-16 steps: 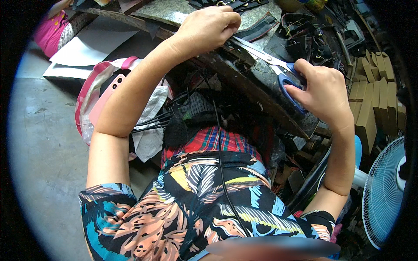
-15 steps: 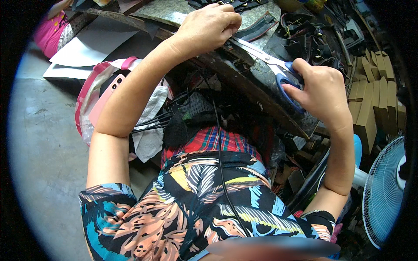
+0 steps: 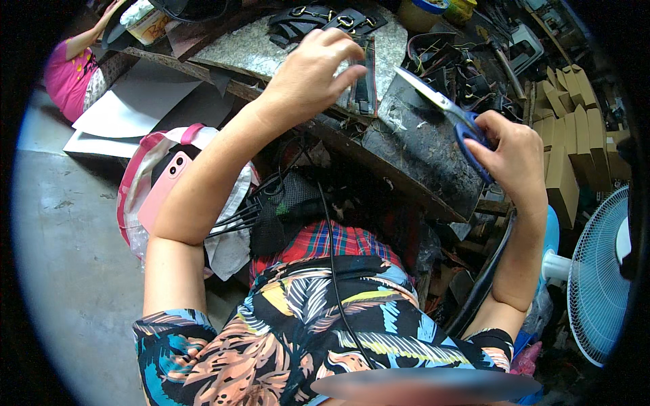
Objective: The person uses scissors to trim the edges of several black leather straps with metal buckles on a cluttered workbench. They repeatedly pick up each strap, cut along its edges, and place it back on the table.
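Note:
My right hand [image 3: 511,152] grips a pair of scissors [image 3: 433,95] by the blue handles. Their blades lie together and point up and to the left, over the dark workbench top [image 3: 433,162]. My left hand [image 3: 315,74] is raised over the bench edge, thumb and fingers apart, with nothing visible between them. Just right of its fingertips lies a flat black strip [image 3: 365,91] with reddish edges, partly hidden by the hand. Beyond it, black straps with gold-coloured metal rings [image 3: 345,24] rest on a pale speckled slab [image 3: 247,49].
Dark strap pieces [image 3: 467,84] are heaped at the bench's right. Cardboard boxes [image 3: 562,149] and a blue fan [image 3: 599,277] stand on my right. A pink-trimmed bag holding a pink phone [image 3: 162,193] and white sheets [image 3: 132,101] are left. A person in pink [image 3: 68,81] is far left.
My left hand has come off the black strip, its fingers spreading. The scissors have drawn back to the right, away from the left hand, and their blades have closed.

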